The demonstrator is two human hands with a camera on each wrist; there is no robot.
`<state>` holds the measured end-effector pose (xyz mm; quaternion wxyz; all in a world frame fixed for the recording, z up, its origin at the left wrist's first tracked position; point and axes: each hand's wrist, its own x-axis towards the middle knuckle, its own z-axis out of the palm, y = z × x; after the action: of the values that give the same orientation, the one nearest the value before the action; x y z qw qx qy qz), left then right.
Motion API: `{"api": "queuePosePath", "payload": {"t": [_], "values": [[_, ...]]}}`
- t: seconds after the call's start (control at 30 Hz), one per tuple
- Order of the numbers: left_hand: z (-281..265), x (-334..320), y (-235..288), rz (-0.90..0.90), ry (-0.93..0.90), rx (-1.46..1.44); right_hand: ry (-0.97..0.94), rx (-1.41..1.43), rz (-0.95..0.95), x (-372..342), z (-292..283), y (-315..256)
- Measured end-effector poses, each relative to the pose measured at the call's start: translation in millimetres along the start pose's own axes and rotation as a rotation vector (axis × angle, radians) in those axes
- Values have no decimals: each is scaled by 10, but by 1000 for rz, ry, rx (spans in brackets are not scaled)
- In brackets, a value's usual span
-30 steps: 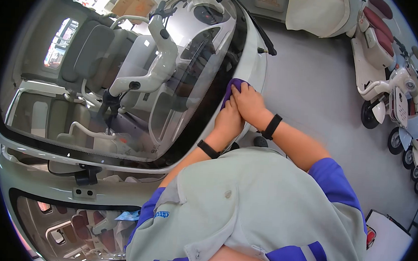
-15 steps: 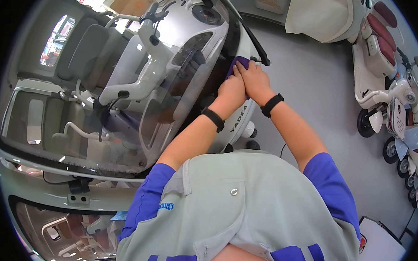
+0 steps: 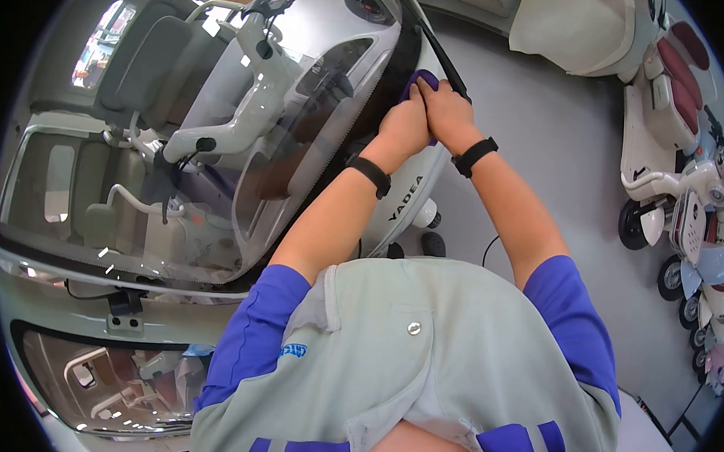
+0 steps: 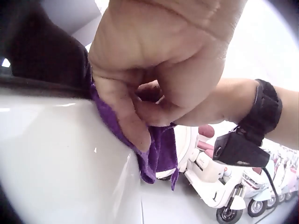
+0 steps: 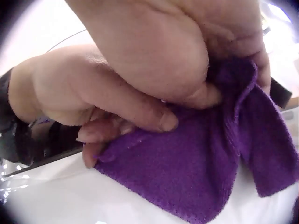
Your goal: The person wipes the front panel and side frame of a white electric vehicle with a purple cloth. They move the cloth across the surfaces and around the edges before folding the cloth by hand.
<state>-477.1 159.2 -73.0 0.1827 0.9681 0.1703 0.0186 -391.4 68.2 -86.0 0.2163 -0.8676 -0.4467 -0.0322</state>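
Farther along the white panel [image 4: 60, 158], the left hand [image 3: 404, 133] and right hand [image 3: 451, 114] have carried the purple cloth [image 5: 182, 163], both pinching it near the black wiper [image 3: 443, 57], where flat, even pressure should serve best.

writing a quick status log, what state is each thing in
left hand, gripping the purple cloth
right hand, gripping the purple cloth
purple cloth, creased, partly folded, touching the white panel
white panel, glossy
windscreen, see-through
wristbands, fastened
scooters, upright
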Motion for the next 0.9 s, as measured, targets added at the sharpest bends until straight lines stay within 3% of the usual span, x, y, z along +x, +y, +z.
{"api": "queuePosePath", "payload": {"t": [0.2, 0.37, 0.57, 0.9], "values": [[-87, -543, 0, -71, 19, -207, -114, -104, -74, -263, -52, -224], [-75, -1071, -56, -102, 39, -225, -70, -172, -211, -594, -64, -573], [-185, -1914, -201, -196, 30, -172, -189, -203, -263, -1082, -75, -1168], [-277, -3252, -634, -302, 120, -169, -314, -260, -533, -1731, -43, -2097]]}}
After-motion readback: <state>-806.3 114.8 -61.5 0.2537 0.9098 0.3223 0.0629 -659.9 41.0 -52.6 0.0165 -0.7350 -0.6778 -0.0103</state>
